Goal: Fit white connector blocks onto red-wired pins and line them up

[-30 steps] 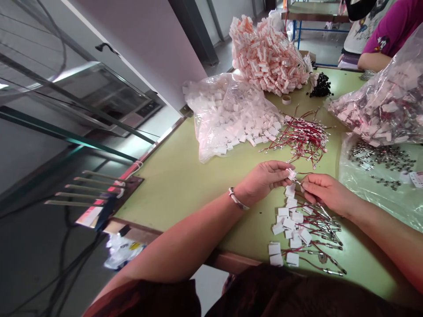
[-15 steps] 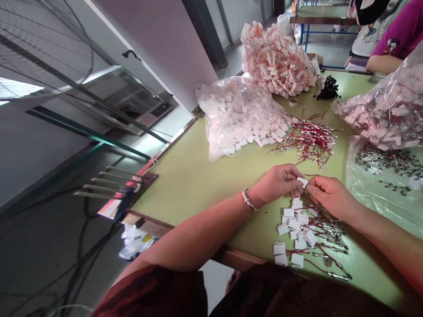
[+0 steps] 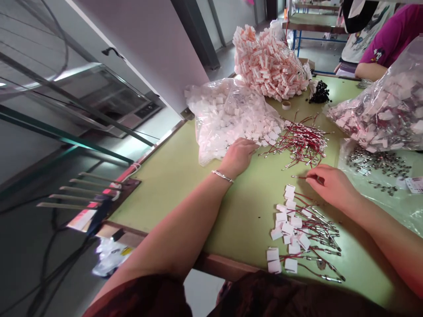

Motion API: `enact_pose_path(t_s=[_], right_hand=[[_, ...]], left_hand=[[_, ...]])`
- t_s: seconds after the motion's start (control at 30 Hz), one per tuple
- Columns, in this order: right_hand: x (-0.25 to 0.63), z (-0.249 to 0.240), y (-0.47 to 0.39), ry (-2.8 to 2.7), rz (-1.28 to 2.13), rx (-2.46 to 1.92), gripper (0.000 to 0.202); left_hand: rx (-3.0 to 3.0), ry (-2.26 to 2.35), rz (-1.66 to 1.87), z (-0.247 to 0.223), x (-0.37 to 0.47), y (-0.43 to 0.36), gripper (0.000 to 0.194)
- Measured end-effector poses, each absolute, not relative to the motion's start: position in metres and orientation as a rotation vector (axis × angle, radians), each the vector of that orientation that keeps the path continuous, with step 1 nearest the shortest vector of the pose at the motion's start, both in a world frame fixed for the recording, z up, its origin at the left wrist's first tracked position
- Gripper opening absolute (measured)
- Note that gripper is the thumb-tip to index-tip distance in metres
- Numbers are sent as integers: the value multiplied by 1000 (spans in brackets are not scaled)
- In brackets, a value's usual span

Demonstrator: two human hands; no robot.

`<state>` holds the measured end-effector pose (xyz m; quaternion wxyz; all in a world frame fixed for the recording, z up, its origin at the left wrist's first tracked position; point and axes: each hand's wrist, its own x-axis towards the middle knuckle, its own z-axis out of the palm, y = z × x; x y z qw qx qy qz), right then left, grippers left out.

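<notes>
My left hand reaches to the mouth of a clear plastic bag of white plastic housings. Its fingers are stretched out over the nearest housings, the tips partly hidden. Between thumb and fingers my right hand pinches a short red wire, one end poking out to the left. Just beyond lies a loose heap of red wires with metal ends. On the near side, white housings with wires attached lie in a cluster, their metal tips pointing right.
A large pile of pinkish-white parts stands at the back, beside black pieces and a tape roll. Another full bag and small metal parts on plastic sheeting are at right. A person in a purple sleeve sits beyond.
My hands have parted: the left has gone from the white housing to the bag at far left. My right hand now holds a red wire. Another wired housing lies atop the near cluster.
</notes>
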<state>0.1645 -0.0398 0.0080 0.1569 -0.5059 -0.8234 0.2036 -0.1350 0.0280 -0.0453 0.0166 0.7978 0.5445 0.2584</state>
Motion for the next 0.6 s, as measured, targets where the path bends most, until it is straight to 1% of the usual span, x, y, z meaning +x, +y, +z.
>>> enact_pose_path(t_s=[0.1, 0.2, 0.23, 0.3, 0.37, 0.47, 0.6], right_hand=[[161, -8, -28, -2548, 236, -1492, 15], [157, -17, -27, -2632, 111, -1498, 17], [157, -16, -28, -2617, 128, -1498, 17], [159, -11, -31, -2530, 258, -1488, 16], [161, -4, -35, -2411, 476, -1459, 15], [162, 4, -40, -2269, 700, -1402, 16], [160, 7, -45, -2250, 613, -1374, 16]], left_hand=[[2447, 1720, 911, -39, -130, 22, 24], [2216, 1765, 1147, -27, -119, 9, 21], [2061, 1739, 1213, -23, -113, 3, 21], [1685, 1575, 1234, -18, -98, -10, 24], [1371, 1287, 1080, -16, -79, -22, 31], [1135, 1046, 947, -16, -54, -36, 31], [1108, 966, 907, -17, -43, -42, 34]])
